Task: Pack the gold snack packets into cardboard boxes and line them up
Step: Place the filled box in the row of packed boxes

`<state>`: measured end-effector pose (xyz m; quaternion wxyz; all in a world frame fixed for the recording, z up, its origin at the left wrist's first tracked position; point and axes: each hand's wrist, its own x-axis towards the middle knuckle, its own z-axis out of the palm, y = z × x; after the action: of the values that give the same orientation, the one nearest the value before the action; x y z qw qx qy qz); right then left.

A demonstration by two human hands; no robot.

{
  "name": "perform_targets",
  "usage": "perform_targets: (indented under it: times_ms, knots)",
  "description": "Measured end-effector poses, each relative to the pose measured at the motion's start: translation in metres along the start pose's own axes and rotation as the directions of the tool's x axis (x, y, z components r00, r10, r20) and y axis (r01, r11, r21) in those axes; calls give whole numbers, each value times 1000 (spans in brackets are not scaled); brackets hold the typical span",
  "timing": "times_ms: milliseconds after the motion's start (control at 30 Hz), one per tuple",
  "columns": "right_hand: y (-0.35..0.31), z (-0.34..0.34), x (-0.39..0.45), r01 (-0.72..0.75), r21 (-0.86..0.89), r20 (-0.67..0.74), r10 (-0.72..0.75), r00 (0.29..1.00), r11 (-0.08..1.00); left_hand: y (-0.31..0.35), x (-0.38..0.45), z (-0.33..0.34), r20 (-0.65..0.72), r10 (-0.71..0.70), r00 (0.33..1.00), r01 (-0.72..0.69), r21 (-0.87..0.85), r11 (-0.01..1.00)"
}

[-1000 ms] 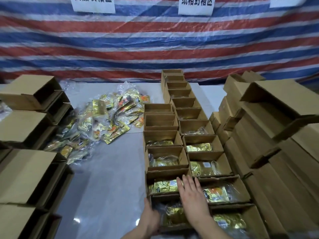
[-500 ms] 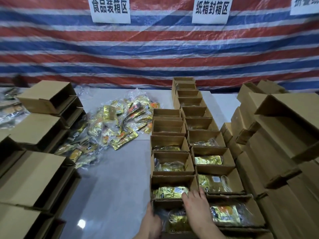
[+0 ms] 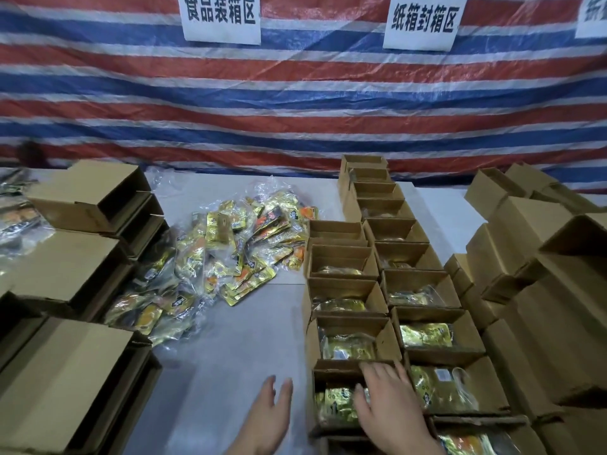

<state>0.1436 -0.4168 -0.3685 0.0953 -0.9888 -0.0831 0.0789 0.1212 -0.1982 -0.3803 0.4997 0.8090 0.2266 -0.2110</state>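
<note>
Two rows of open cardboard boxes (image 3: 345, 287) run away from me on the grey table (image 3: 230, 349), most holding gold snack packets (image 3: 425, 334). My right hand (image 3: 391, 408) lies flat with straight fingers over the near box of the left row (image 3: 320, 372), covering part of its gold packet (image 3: 338, 402). My left hand (image 3: 267, 418) hovers open over the table just left of that box, holding nothing. A loose pile of gold packets (image 3: 226, 257) in clear plastic lies at the middle left.
Stacks of empty folded boxes (image 3: 72, 267) stand along the left edge, and more boxes (image 3: 542, 290) are piled on the right. A striped tarp (image 3: 295, 103) with paper signs hangs behind the table. More packets (image 3: 16, 218) lie at the far left.
The view has tilted up. My left hand has come away from the near box's side and now hovers over the table. My right hand stays on the near boxes.
</note>
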Motion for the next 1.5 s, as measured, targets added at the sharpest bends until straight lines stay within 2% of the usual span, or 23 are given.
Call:
perform_targets:
  times_ms: [200, 367, 433, 500, 600, 667, 733, 800, 867, 1000, 1067, 1167, 1267, 1400, 1500]
  knots:
    - [-55, -30, 96, -2, 220, -104, 25, 994, 975, 41, 96, -88, -157, 237, 959, -216, 138, 967]
    - [-99, -29, 137, 55, 334, -87, -27, 996, 941, 59, 129, -139, -132, 365, 922, -281, 423, 862]
    - [-112, -22, 142, 79, 347, -89, -51, 995, 935, 60, 127, -159, -132, 440, 888, -333, 473, 815]
    - [-125, -16, 146, 100, 379, -82, -74, 994, 920, 64, 126, -190, -195, 514, 836, -355, 522, 776]
    - [-143, -10, 154, 140, 402, -64, -124, 990, 905, 77, 125, -262, -383, 564, 732, -268, 599, 755]
    - [-155, -7, 161, 157, 412, -70, -141, 988, 898, 87, 122, -317, -460, 556, 693, -143, 667, 731]
    - [-166, -4, 167, 170, 417, -59, -160, 985, 893, 93, 116, -364, -481, 465, 743, 64, 743, 666]
    - [-177, 0, 171, 183, 419, -29, -189, 982, 889, 86, 105, -398, -492, 337, 803, 253, 792, 555]
    - [-188, 3, 173, 208, 418, -16, -222, 975, 884, 65, 87, -419, -513, 262, 817, 352, 805, 478]
    - [-215, 8, 172, 250, 425, -5, -275, 962, 870, -2, 53, -435, -575, 54, 816, 498, 748, 440]
    - [-227, 9, 171, 261, 438, 4, -292, 956, 860, -33, 44, -429, -589, -27, 808, 524, 697, 490]
    - [-241, 8, 171, 293, 449, 12, -334, 942, 844, -58, 37, -414, -620, -13, 784, 544, 677, 496]
    - [-249, 5, 170, 321, 440, 12, -363, 932, 839, -54, 27, -407, -641, 89, 762, 549, 714, 435]
    - [-251, -12, 171, 352, 445, -26, -381, 924, 823, -18, 0, -404, -625, 298, 722, 476, 760, 442]
    - [-253, -40, 169, 355, 526, -104, -356, 929, 773, 33, -21, -390, -532, 400, 746, 367, 830, 421]
